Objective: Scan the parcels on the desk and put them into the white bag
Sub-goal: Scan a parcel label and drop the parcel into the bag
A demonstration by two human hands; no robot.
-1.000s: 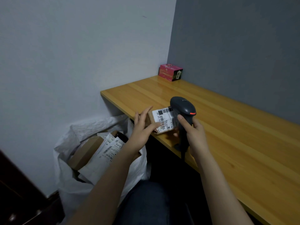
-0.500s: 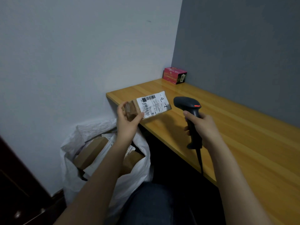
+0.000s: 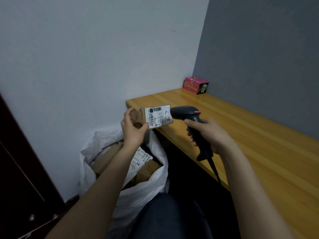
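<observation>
My left hand grips a small brown parcel by its left end, its white barcode label facing up, held in the air over the desk's near left corner. My right hand grips the handle of a black barcode scanner, whose head sits just right of the parcel's label with a red light on top. Below my left forearm stands the open white bag, holding several brown boxes and labelled parcels.
The wooden desk runs along the grey wall on the right. A pink box sits in its far corner. The scanner's cable hangs off the desk's front edge. A dark door stands at the left. My knee is at the bottom.
My left hand lifted the parcel up and left off the desk edge, over the bag. My right hand raised the scanner and turned its head toward the label.
</observation>
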